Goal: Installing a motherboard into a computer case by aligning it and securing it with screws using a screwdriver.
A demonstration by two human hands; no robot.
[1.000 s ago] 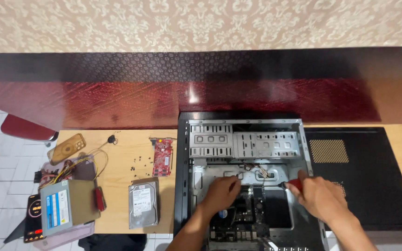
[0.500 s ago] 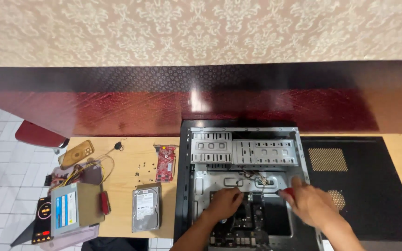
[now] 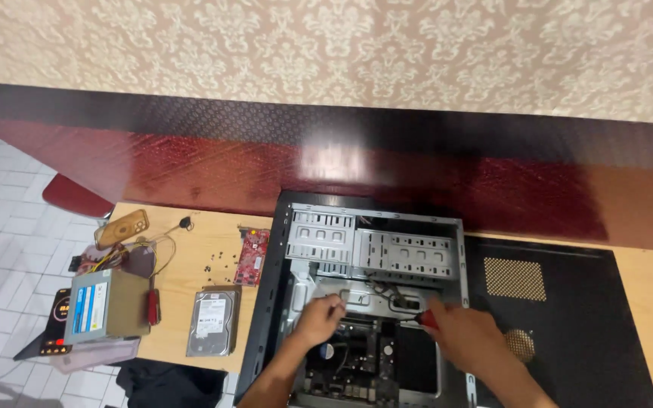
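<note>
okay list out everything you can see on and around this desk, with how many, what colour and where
computer case: one, black with a grey metal inside, open, lying in the middle of the table
side panel: one, black with mesh vents, lying right of the case
motherboard: one, dark, inside the case by the hands
hard drive: one, silver, left of the case
expansion card: one, red, above the hard drive
loose screws: several, dark, beside the red card
power supply: one, grey box, left end of the table
phone: one, tan case, far left corner
table: one, light wood
screwdriver: one, red handle, in the right hand
left hand: inside the case, touching the metal frame
right hand: grip closed around the screwdriver
</note>
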